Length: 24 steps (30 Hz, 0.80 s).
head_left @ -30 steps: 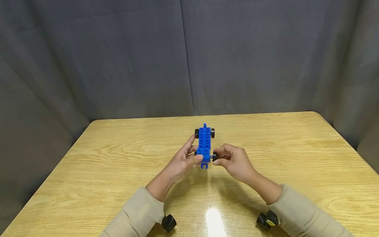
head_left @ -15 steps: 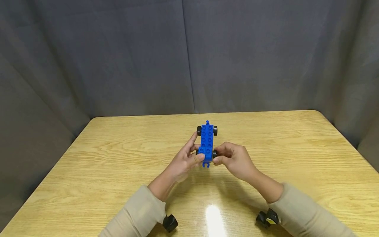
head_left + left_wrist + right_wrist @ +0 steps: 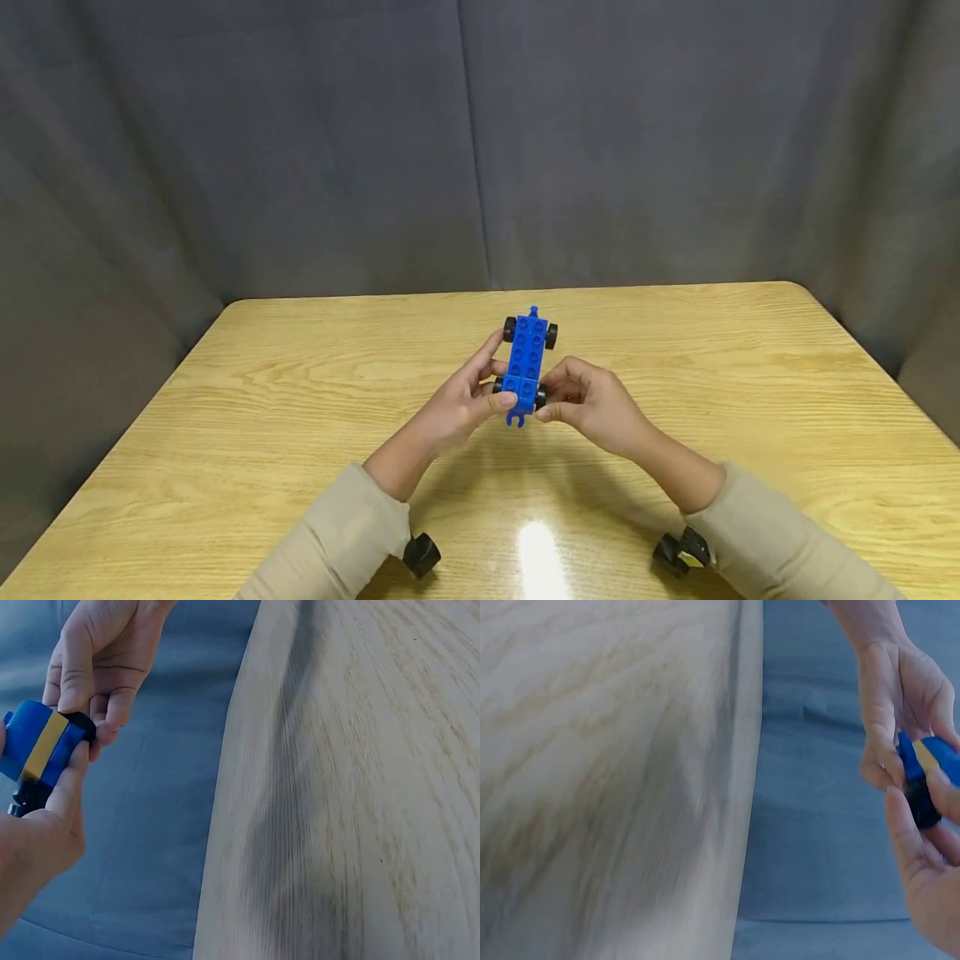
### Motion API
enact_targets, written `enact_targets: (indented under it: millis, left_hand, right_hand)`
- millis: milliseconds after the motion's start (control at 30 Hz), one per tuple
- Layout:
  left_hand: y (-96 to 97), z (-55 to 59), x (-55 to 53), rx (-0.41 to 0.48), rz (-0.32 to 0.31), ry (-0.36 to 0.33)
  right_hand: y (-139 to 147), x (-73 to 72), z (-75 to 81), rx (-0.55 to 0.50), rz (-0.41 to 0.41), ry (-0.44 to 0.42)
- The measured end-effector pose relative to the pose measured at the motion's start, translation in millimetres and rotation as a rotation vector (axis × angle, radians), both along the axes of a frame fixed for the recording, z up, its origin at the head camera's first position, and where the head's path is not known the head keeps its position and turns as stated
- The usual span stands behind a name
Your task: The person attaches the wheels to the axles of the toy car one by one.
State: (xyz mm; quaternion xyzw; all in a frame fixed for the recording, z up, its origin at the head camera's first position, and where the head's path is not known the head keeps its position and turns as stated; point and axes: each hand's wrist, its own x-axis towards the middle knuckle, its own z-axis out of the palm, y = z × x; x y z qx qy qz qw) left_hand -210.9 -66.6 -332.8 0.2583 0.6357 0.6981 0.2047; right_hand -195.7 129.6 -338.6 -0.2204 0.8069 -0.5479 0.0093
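Note:
A blue toy car base (image 3: 527, 350) with studs on top is held up over the table, its far end leaning slightly right. My left hand (image 3: 450, 412) grips its near end, thumb on top. My right hand (image 3: 596, 408) pinches the near right black wheel (image 3: 541, 395), which sits close against the body. Black wheels also show at the far left (image 3: 509, 329) and far right (image 3: 552, 336); the near left wheel is partly hidden by my left hand. A hook (image 3: 515, 420) sticks out at the near end. The left wrist view shows a yellow band (image 3: 45, 746) along the base.
A wood-grain table (image 3: 262, 433) lies under both hands, with a grey curtain (image 3: 337, 167) behind its far edge. Black devices (image 3: 422, 556) are strapped at both wrists, by the beige sleeves.
The near right wheel stood out on its axle with a gap; it has moved in against the body. The car base's far end has swung slightly right. Both hands keep their hold.

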Motion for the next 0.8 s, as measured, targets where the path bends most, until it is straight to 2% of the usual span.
enact_targets:
  millis: [267, 567, 800]
  left_hand:
    - [-2.1, -2.1, -1.4, 0.069, -0.062, -0.040]
    - [-6.6, -6.9, -3.3, 0.063, -0.105, -0.053]
    - [-12.9, -6.1, -1.3, 0.049, -0.127, -0.062]
  right_hand:
    - [8.2, -0.9, 2.1, 0.015, 0.129, 0.013]
    - [10.9, -1.9, 7.4, 0.049, 0.093, 0.041]
    - [17.1, -3.3, 8.9, 0.050, 0.059, 0.050]
